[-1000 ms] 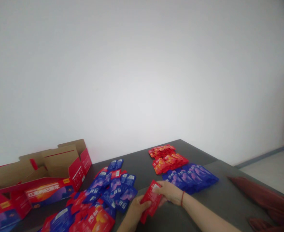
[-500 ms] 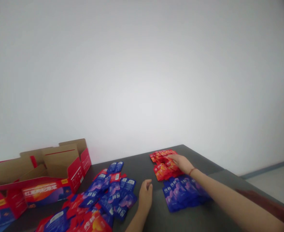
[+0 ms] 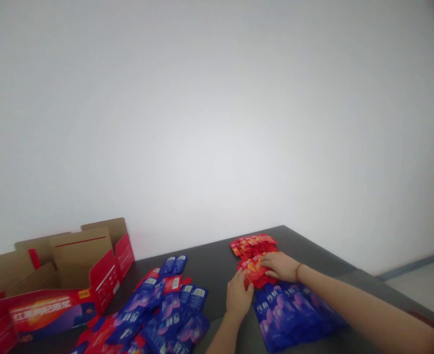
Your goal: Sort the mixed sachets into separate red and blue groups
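On the dark table, overlapping red pouches with orange fruit prints (image 3: pixel 253 268) lie in a row, and both my hands are on them. My left hand (image 3: pixel 239 296) grips their left edge, thumb and fingers bent around it. From the right, my right hand (image 3: pixel 282 267) reaches over the same row, its fingers curved onto the pouches; its fingertips are partly hidden. A second bunch of red pouches (image 3: pixel 256 241) lies just behind. Nearer to me, beneath my right forearm, a fanned row of blue-purple pouches (image 3: pixel 291 314) lies flat.
A loose mixed heap of blue and red pouches (image 3: pixel 172 314) spreads over the table's left part. Open red cardboard boxes (image 3: pixel 104 280) with brown insides stand at the far left. A pale wall (image 3: pixel 217 123) rises behind the table (image 3: pixel 217 255).
My left hand has moved right from beside the heap to the near red row. My right hand has come nearer from the far red pouches to that same row. The view has shifted slightly.
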`<state>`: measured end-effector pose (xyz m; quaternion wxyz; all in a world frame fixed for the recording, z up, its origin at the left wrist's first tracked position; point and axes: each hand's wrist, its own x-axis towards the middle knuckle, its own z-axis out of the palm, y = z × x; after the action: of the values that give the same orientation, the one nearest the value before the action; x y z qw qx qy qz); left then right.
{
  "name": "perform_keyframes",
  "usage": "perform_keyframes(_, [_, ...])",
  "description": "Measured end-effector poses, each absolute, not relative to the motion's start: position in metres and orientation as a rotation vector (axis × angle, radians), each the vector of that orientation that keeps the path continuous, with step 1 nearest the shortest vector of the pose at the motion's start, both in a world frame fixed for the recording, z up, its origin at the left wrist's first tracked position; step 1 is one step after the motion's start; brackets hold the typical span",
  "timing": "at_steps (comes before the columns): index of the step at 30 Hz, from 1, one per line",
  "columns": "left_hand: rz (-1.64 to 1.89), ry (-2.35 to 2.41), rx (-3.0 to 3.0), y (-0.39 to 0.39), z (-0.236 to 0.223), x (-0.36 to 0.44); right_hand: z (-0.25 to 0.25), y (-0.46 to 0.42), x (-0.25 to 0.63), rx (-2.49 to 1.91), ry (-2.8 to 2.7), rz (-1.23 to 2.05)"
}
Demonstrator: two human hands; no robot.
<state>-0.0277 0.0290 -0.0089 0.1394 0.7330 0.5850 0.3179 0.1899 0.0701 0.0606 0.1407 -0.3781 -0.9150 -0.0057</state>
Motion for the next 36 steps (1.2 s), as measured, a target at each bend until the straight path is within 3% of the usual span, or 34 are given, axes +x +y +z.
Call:
perform_keyframes(9, [0.839, 1.683, 2.214, 0.026, -0.009, -0.026, 0.042, 0.081, 0.195, -1.149, -2.645, 0.058])
perform_keyframes(18, [0.807, 1.684, 2.268, 0.024, -0.010, -0.025, 0.060, 0.083, 0.218, -1.186, -2.636, 0.122])
perform_keyframes(36, [0.770, 1.632, 2.291, 0.022, -0.007, -0.025, 0.081, 0.081, 0.209, -1.251, -2.708, -0.168])
